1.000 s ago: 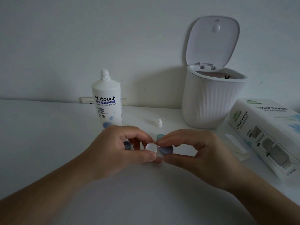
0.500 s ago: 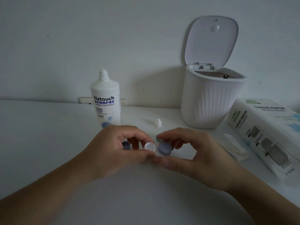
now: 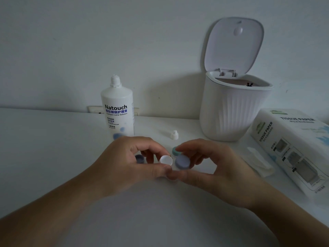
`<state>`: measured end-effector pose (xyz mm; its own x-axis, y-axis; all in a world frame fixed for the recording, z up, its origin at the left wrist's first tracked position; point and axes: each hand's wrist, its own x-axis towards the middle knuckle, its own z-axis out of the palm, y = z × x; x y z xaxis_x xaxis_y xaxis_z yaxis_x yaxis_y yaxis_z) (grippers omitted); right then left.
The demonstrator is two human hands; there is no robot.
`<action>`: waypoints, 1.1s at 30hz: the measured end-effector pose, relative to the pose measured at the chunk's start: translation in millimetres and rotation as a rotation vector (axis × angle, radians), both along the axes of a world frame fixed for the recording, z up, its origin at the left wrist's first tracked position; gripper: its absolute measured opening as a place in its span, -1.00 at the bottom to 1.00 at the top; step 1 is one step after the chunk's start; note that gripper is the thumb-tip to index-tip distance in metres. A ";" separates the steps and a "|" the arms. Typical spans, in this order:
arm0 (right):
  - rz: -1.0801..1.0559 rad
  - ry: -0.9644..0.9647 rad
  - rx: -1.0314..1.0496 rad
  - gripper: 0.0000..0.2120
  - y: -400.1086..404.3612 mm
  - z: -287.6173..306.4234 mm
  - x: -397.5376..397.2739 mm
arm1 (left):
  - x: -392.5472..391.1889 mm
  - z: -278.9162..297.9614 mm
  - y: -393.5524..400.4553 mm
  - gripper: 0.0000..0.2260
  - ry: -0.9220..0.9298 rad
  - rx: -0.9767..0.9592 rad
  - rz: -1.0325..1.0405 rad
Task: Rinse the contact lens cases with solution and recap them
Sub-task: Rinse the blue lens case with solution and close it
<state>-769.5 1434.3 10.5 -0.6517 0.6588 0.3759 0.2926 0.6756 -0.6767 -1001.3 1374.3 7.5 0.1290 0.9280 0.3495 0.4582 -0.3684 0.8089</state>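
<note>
a white round piece of the contact lens case [image 3: 166, 160] is pinched between the curled thumb and fingers of the left hand [image 3: 124, 161], above the middle of the white table [image 3: 44, 148]. just beside it, a blue-grey cap [image 3: 182, 162] is pinched between the thumb and forefinger of the right hand [image 3: 213, 168], its flat face turned toward the camera. the two pieces are held close together, almost touching; whether they actually meet cannot be told. the thumbs of both hands meet just below them.

a teal cap [image 3: 175, 151] is partly seen behind the right hand's fingertips, and a dark blue cap [image 3: 139, 158] is seen behind the left hand's fingers; whether each rests on the table cannot be told.

toward the back edge of the table, left of centre, an uncapped white bottle [image 3: 117, 111] is stood upright. its label is read as "natouch", with chinese characters beneath and "contact lens soluion" below that; the smaller print cannot be read. its small white bottle cap [image 3: 174, 135] is set on the table to the right of it, well apart.

at the back right a ribbed white bin [image 3: 231, 113] is stood with its lid raised against the wall. along the right edge a pack printed "tissue paper" [image 3: 292, 145] is laid, with a folded white tissue [image 3: 258, 162] just beside it.
</note>
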 end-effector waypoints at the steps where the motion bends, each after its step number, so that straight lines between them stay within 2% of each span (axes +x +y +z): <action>1: 0.012 0.004 -0.013 -0.59 -0.3 0.5 0.7 | 0.0 0.0 0.2 -0.78 -0.010 -0.006 0.003; 7: -0.028 0.011 0.019 -0.72 -1.4 -1.1 -2.9 | -0.7 -0.7 0.0 -0.82 0.009 0.002 -0.012; 12: -0.022 0.024 -0.023 -0.61 -2.4 0.7 -0.1 | -0.3 0.3 0.7 -0.82 0.019 -0.001 0.003; 17: -0.009 0.007 -0.007 -0.75 -3.9 3.0 -1.1 | -0.2 -0.9 -0.2 -0.82 0.016 -0.003 0.002; 24: -0.025 0.016 -0.041 -0.57 -2.7 1.6 1.0 | -1.1 -0.3 0.7 -0.84 0.006 -0.001 0.006; 29: -0.005 0.029 -0.037 -0.72 -3.7 1.4 -1.5 | -0.6 0.4 -0.3 -0.85 -0.021 -0.011 0.004; 33: -0.044 0.026 -0.015 -0.73 -2.5 -1.6 -3.6 | -1.0 0.3 -0.7 -0.82 0.013 0.009 0.000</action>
